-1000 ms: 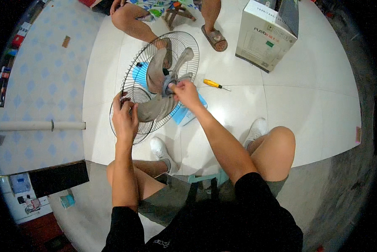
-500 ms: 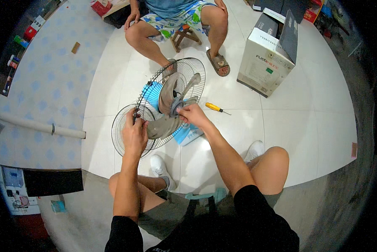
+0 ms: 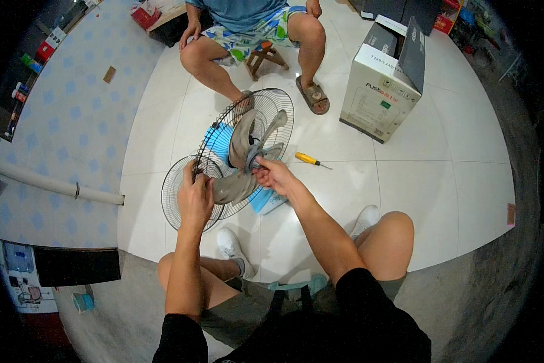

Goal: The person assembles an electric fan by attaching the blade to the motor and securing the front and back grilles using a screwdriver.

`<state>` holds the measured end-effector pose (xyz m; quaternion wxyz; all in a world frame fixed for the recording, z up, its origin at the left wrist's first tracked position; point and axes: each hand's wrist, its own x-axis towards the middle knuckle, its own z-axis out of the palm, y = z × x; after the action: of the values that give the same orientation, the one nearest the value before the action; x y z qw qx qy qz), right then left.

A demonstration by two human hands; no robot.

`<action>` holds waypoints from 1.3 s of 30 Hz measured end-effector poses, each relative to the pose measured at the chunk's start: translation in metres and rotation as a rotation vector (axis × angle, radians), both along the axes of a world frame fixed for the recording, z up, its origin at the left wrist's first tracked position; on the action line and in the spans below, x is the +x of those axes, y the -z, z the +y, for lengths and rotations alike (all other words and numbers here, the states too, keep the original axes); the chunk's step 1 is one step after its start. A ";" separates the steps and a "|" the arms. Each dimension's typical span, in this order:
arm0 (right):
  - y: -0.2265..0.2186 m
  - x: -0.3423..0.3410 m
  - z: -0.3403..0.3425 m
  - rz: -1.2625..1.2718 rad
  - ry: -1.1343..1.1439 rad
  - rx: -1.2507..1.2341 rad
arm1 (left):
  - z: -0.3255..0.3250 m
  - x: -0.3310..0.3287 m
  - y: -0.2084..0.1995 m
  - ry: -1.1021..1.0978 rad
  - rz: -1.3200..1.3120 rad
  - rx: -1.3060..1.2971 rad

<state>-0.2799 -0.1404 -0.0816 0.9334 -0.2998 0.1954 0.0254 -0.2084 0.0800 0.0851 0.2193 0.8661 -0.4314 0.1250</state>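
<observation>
An electric fan stands tilted in front of me, its black wire guard (image 3: 289, 121) open on my side. Inside sit the grey translucent fan blades (image 3: 226, 189), joined at a central hub (image 3: 253, 158). My left hand (image 3: 194, 196) is closed on the guard's left rim, close to the lower blade. My right hand (image 3: 276, 176) has its thumb and fingers closed at the hub. Behind the guard are the fan's blue motor housing (image 3: 216, 137) and, lower down, its blue base (image 3: 272, 202). A second wire guard (image 3: 168, 192) lies at the left, partly behind my left hand.
A screwdriver (image 3: 307, 158) with a yellow handle lies on the tiles right of the fan. Farther right stands an open carton (image 3: 378, 91). Opposite me, a person (image 3: 247, 30) sits on a low wooden stool (image 3: 264, 59), one sandal near the fan. A white pipe (image 3: 60, 184) runs along the left wall.
My right hand's fingers have shifted and curled lower at the hub. My left hand keeps its hold on the guard rim. The whole view has moved slightly.
</observation>
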 end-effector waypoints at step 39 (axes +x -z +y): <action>0.006 0.004 -0.004 -0.031 0.046 -0.876 | 0.001 0.003 0.000 0.043 -0.071 -0.012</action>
<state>-0.2755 -0.1444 -0.0878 0.7214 -0.6632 0.1804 -0.0849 -0.2053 0.0812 0.0851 0.2118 0.8503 -0.4567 0.1536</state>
